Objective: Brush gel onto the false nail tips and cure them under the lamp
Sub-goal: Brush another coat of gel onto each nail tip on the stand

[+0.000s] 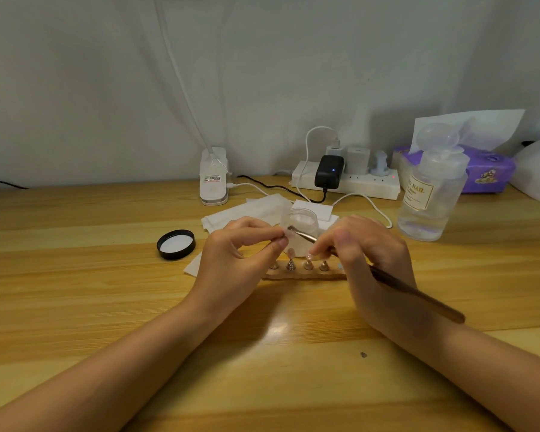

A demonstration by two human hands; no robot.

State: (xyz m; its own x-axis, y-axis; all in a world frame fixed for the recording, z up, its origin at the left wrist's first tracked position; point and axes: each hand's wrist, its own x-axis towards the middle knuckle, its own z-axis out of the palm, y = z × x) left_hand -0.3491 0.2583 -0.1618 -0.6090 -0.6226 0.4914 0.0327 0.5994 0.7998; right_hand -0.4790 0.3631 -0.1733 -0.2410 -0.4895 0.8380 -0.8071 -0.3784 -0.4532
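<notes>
Glossy wooden table; clear plastic bottle.

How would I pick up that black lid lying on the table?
Take the black lid by its raised rim, pinching opposite edges from straight above. It lies flat on the wooden table, white lining up, so nothing sticks out to hold but the round rim. Its left side is open; the left hand is close on its right.

Wooden table bearing jar lid, power strip, bottle.
</notes>
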